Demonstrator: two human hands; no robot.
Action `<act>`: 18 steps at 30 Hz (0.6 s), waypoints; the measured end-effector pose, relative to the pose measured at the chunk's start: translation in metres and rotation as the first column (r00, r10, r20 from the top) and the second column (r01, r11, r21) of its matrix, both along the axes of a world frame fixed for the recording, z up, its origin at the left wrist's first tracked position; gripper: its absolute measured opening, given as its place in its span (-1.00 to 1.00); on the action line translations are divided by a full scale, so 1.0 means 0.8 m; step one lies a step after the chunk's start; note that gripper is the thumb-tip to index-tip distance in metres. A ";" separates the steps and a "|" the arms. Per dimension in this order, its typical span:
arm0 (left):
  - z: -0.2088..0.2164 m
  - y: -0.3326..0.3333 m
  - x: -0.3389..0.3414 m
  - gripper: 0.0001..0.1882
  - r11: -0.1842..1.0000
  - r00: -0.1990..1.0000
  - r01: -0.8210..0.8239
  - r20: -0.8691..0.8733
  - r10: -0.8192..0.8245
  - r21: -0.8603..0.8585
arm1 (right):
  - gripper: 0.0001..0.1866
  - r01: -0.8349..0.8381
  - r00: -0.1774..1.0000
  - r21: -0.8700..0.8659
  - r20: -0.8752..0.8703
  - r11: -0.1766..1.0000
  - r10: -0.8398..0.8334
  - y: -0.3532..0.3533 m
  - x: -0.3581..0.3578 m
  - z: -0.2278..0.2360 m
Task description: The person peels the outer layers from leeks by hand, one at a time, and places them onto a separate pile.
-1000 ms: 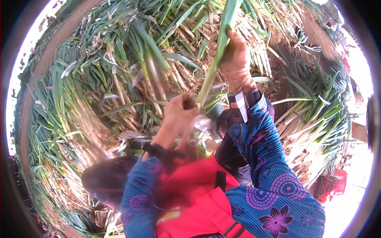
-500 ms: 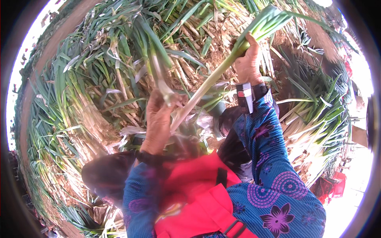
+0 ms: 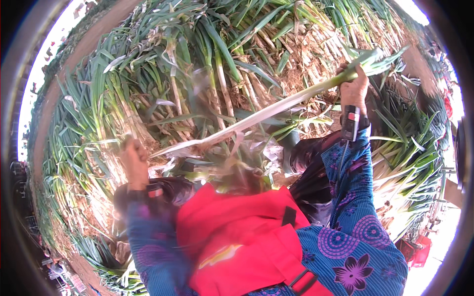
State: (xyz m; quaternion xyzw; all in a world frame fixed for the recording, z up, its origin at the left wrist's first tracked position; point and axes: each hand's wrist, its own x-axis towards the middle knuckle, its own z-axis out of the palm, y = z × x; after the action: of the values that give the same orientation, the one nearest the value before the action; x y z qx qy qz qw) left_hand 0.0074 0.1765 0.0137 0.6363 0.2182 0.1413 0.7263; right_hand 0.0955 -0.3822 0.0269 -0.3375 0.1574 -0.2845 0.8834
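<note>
Head view: right hand (image 3: 354,88) wraps round the leek (image 3: 276,109) near its green end, over the heap's (image 3: 177,98) near edge; left hand (image 3: 134,163) curls by pale tip, hold unclear; any pull best lengthwise

a long green onion (image 3: 282,106), held aslant
the right hand (image 3: 354,89) grips it below the leaves (image 3: 374,61); the blurred left hand (image 3: 134,162) curls near its thin pale end (image 3: 182,146); heaped stalks (image 3: 173,79) lie beyond.
</note>
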 end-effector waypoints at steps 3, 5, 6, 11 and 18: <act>0.012 0.079 -0.008 -0.75 0.974 0.979 -0.199 -0.022 0.202 0.107 | -0.71 0.034 0.999 0.068 0.015 0.997 -0.035 -0.034 0.001 -0.009; 0.024 0.111 -0.015 -0.71 0.976 0.999 -0.014 -0.045 0.025 0.216 | -0.72 0.058 0.998 0.027 -0.021 0.998 -0.058 -0.040 -0.003 -0.011; 0.024 0.105 -0.010 -0.74 0.942 0.992 0.008 -0.118 0.034 0.335 | -0.73 0.074 0.996 -0.010 -0.055 0.997 -0.075 -0.043 -0.006 -0.013; 0.070 -0.086 0.009 -0.44 0.562 0.899 0.328 -0.068 -0.433 0.759 | -0.73 -0.085 0.996 0.130 0.032 0.988 0.081 -0.010 -0.004 -0.020; 0.057 -0.259 0.017 -0.45 0.243 0.694 0.292 -0.030 -0.719 0.925 | -0.45 -0.076 0.997 -0.431 -0.035 0.899 0.068 0.004 -0.005 -0.025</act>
State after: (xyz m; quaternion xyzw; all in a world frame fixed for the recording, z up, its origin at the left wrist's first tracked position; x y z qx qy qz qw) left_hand 0.0209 -0.0306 0.0595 0.9036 -0.2684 0.1105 0.3150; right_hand 0.0912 -0.3793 0.0073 -0.5330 0.0862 -0.2762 0.7951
